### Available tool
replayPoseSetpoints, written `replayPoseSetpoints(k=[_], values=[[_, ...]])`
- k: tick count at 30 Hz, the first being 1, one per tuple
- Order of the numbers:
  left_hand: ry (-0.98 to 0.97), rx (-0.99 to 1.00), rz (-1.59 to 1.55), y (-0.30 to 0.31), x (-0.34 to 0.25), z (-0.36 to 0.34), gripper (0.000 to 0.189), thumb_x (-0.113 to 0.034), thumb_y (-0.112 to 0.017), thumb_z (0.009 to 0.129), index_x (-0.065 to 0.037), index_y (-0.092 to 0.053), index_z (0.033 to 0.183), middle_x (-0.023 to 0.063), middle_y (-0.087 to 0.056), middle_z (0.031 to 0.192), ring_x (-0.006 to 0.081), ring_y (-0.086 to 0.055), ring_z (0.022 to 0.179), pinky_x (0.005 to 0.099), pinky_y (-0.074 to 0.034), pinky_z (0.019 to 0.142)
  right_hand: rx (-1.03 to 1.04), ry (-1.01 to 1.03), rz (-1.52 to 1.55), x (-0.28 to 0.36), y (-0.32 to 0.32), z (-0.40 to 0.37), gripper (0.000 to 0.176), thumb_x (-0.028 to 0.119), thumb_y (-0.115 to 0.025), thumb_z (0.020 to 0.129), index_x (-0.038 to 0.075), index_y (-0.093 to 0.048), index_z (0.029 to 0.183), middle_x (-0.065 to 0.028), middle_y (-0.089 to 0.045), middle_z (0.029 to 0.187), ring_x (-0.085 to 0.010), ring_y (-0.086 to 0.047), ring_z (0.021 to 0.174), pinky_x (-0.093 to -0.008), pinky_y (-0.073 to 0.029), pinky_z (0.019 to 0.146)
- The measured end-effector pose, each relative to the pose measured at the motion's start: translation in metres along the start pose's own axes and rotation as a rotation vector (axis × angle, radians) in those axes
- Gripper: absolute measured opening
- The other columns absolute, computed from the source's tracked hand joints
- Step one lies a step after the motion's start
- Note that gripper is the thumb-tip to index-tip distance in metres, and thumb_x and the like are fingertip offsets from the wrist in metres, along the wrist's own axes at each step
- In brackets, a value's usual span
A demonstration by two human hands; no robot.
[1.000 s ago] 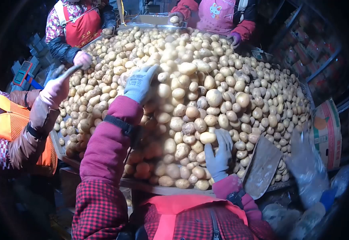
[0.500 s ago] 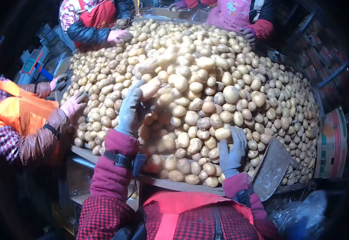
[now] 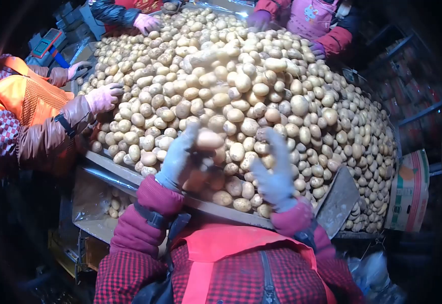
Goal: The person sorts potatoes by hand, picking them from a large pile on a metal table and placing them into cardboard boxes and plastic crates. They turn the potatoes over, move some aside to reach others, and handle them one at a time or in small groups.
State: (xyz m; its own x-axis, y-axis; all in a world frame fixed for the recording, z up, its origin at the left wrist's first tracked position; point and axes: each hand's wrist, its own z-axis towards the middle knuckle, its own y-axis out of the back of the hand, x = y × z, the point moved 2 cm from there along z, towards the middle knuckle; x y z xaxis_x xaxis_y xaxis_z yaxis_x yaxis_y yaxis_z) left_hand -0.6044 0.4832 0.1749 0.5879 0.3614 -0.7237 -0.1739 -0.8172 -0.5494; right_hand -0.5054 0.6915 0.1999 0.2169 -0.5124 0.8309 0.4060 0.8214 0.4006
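A wide heap of pale potatoes [image 3: 312, 109] fills the table in front of me. My left hand [image 3: 179, 159], in a grey-blue glove, is at the near edge of the heap with thumb and fingers apart. A reddish potato [image 3: 208, 140] shows right beside its fingertips; blur hides whether it is held. My right hand [image 3: 275, 175], gloved alike, is spread above the near potatoes with nothing visible in it. Between the two hands the potatoes are smeared by motion.
A co-worker in an orange vest [image 3: 41, 109] reaches in from the left. Two more co-workers' gloved hands touch the far side. A metal scoop [image 3: 338, 200] leans at the near right, by a carton [image 3: 408, 192]. A blue-and-red device [image 3: 47, 43] stands back left.
My right hand has moved left and its fingers have spread. My left hand is slightly lower and nearer to me. The left co-worker's hand has shifted over the potatoes, and the view has shifted.
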Motion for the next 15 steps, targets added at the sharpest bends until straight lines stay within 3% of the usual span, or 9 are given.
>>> replayPoseSetpoints(k=[2, 3, 5, 8, 11, 15], values=[[-0.043, 0.07, 0.202, -0.008, 0.004, -0.01, 0.052, -0.048, -0.051, 0.108, -0.001, -0.069, 0.123, 0.004, -0.073, 0.095, 0.0135, -0.063, 0.079, 0.0291, -0.052, 0.071, 0.282, -0.055, 0.064, 0.001, -0.034, 0.01, 0.062, 0.018, -0.07, 0.094, 0.004, -0.049, 0.15, -0.016, -0.055, 0.146, -0.0253, -0.054, 0.133, -0.0367, -0.044, 0.112], [-0.142, 0.103, 0.357, 0.001, 0.016, -0.009, 0.051, -0.045, -0.052, 0.109, -0.002, -0.064, 0.132, 0.0039, -0.072, 0.099, 0.0114, -0.062, 0.082, 0.0269, -0.052, 0.07, 0.371, -0.459, 0.45, 0.012, -0.045, 0.007, 0.055, 0.019, -0.067, 0.1, 0.001, -0.049, 0.149, -0.0136, -0.059, 0.142, -0.021, -0.059, 0.126, -0.0332, -0.047, 0.108], [-0.157, 0.036, 0.22, 0.006, 0.023, -0.022, 0.048, -0.04, -0.056, 0.107, -0.003, -0.06, 0.138, 0.0043, -0.072, 0.104, 0.0106, -0.063, 0.083, 0.024, -0.051, 0.068, 0.296, -0.477, 0.756, -0.012, -0.063, -0.003, 0.049, 0.019, -0.063, 0.105, 0.0, -0.05, 0.148, -0.012, -0.064, 0.134, -0.0172, -0.064, 0.117, -0.0302, -0.051, 0.103], [-0.146, -0.074, 0.355, 0.007, 0.023, -0.037, 0.047, -0.035, -0.053, 0.109, -0.003, -0.053, 0.143, 0.0056, -0.071, 0.099, 0.0085, -0.062, 0.069, 0.0207, -0.048, 0.058, 0.331, -0.642, 0.874, -0.007, -0.066, -0.005, 0.047, 0.018, -0.062, 0.106, -0.001, -0.05, 0.147, -0.0122, -0.065, 0.131, -0.0167, -0.064, 0.115, -0.0301, -0.052, 0.101], [-0.396, -0.173, 0.677, 0.026, 0.04, -0.035, 0.041, -0.032, -0.057, 0.107, -0.002, -0.062, 0.136, 0.0051, -0.071, 0.094, 0.0102, -0.064, 0.071, 0.0232, -0.05, 0.059, 0.407, -0.72, 0.873, 0.0, -0.077, -0.017, 0.048, 0.018, -0.063, 0.106, -0.001, -0.049, 0.148, -0.0126, -0.065, 0.131, -0.0182, -0.064, 0.116, -0.0315, -0.052, 0.101], [-0.353, -0.182, 0.791, 0.028, 0.028, -0.05, 0.036, -0.033, -0.057, 0.106, -0.002, -0.07, 0.119, 0.0054, -0.069, 0.09, 0.0113, -0.063, 0.076, 0.0276, -0.052, 0.065, 0.481, -0.656, 0.916, 0.014, -0.086, -0.022, 0.052, 0.015, -0.066, 0.103, 0.004, -0.047, 0.151, -0.0101, -0.065, 0.13, -0.0184, -0.064, 0.113, -0.0343, -0.055, 0.097]])
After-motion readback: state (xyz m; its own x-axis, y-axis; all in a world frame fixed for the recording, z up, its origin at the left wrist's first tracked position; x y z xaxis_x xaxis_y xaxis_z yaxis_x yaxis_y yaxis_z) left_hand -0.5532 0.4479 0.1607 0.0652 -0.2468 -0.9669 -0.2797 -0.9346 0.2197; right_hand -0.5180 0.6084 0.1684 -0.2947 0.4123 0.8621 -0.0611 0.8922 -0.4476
